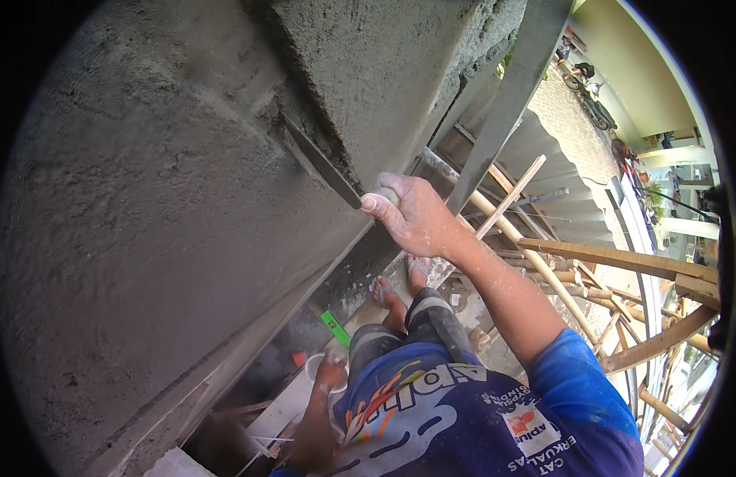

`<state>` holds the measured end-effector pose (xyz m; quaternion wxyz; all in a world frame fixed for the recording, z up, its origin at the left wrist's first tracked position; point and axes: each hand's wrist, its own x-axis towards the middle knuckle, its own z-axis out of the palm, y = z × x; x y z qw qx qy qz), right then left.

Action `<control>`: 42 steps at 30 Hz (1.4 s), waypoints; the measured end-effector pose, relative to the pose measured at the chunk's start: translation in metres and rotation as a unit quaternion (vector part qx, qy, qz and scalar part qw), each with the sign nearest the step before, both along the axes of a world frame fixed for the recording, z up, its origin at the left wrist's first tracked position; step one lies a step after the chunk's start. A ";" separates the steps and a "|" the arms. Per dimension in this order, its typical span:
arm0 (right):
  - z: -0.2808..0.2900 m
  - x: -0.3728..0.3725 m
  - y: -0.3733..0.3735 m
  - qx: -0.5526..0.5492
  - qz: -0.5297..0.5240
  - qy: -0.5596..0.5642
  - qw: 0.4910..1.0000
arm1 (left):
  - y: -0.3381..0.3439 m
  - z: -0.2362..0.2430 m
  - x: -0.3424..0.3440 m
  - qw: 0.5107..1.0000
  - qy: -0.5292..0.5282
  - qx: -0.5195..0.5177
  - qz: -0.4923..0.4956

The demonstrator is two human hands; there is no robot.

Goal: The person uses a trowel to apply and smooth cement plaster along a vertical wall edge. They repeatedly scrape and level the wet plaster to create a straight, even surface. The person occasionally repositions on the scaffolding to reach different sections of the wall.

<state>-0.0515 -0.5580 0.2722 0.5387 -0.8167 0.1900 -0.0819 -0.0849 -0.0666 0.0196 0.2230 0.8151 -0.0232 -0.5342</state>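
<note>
My right hand is closed around the handle of a trowel, thumb lying along it. The dark blade, seen almost edge-on, reaches up and left into the groove where two faces of a grey plastered wall meet. Pale plaster dust coats the fingers and forearm. Low down, beside my thigh, my left hand has its fingers curled at the rim of a white bucket. What that hand holds, if anything, is too small and shaded to make out.
A green tool resembling a spirit level stands near my feet, beside a small red object. Bamboo poles and wooden planks form scaffolding on the right. A long metal-grey straightedge or beam slants overhead. Motorcycles stand below on paving.
</note>
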 end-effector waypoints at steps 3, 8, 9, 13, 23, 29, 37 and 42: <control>0.000 0.004 0.000 0.001 -0.003 0.062 0.998 | -0.003 -0.001 0.003 1.000 0.005 -0.004 0.011; -0.007 0.006 0.001 -0.013 -0.021 -0.003 1.000 | -0.007 0.003 0.002 1.000 0.003 -0.002 -0.001; -0.009 0.006 0.001 -0.022 -0.024 -0.040 0.999 | -0.008 0.003 0.002 1.000 0.008 0.019 0.004; -0.017 -0.001 0.006 -0.047 -0.028 0.183 0.982 | -0.009 0.004 0.000 1.000 -0.013 -0.011 0.008; -0.120 -0.054 0.022 -0.025 -0.020 0.221 0.975 | -0.017 0.015 0.003 1.000 0.000 -0.022 0.019; -0.137 -0.121 0.046 -0.024 -0.064 0.216 0.974 | -0.034 0.026 0.011 1.000 0.006 -0.024 -0.010; -0.099 -0.178 0.062 0.433 -0.172 0.254 0.847 | -0.054 0.020 0.023 0.993 -0.025 -0.111 -0.025; -0.097 -0.185 0.080 0.472 -0.278 0.204 0.811 | -0.090 0.053 0.044 0.990 -0.039 -0.132 0.005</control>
